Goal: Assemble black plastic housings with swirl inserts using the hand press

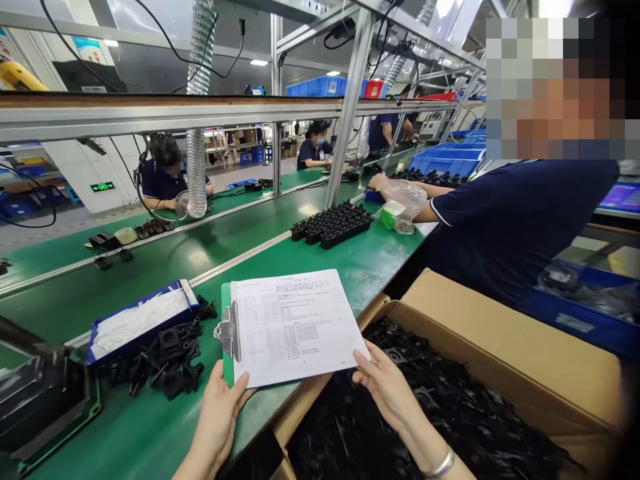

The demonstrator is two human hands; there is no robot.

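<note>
Hands: left hand (220, 413) and right hand (385, 387) pinching flat green clipboard (227, 340), smooth printed sheet (295, 327).

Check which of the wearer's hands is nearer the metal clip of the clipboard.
Left. The left hand grips the clipboard's near corner just below the metal clip; the right hand holds the paper's opposite corner, over the cardboard box.

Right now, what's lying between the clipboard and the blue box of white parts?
A loose pile of black plastic parts sits on the green table between the clipboard and blue box, seen from the head camera.
</note>
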